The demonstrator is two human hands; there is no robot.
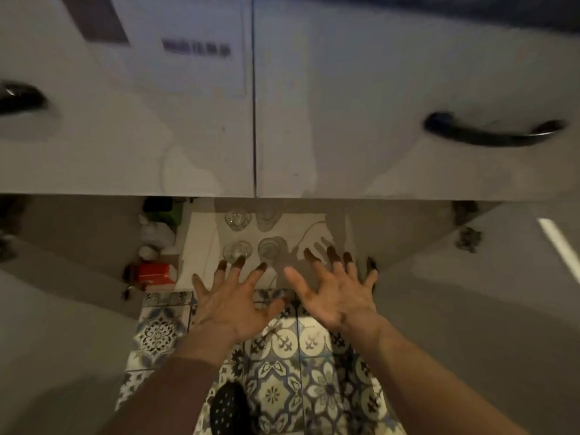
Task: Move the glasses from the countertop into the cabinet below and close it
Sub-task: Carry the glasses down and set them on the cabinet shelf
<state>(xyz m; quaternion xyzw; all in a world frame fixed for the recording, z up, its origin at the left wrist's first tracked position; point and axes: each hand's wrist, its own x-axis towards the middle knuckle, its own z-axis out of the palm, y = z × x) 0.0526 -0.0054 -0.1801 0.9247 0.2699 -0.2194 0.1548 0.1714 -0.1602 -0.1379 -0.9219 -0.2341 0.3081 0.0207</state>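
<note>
Hands reach side by side toward the open cabinet (361, 227) below two closed white drawer fronts. Both are empty, fingers spread wide, palms facing down. The left hand (230, 301) has its fingertips (239, 262) at the front edge of the cabinet's floor, just short of the nearest glass, and whether they touch that glass cannot be told. The right hand (337, 293) sits just beside the left, its fingertips (332, 253) over the same front edge, casting a spread shadow on the cabinet floor.

Four glasses (254, 235) stand inside the cabinet, seen from above, two in a front row and two in a back row close under the drawer fronts. The front left glass (237, 250) is nearest the left hand; the front right glass (272, 248) stands just beside it, between the two hands' fingertips. The back pair is dim and partly hidden by the drawers' lower edge.

To the left of the glasses, still within the cabinet, sit a red box (157, 273), a white bottle (155, 233) and something dark green (163, 210) behind them. Each drawer front carries a dark curved handle (492, 128); the one on the left is cut off at the edge. Patterned floor tiles (282, 387) lie under the forearms, nearer the person than the cabinet.
</note>
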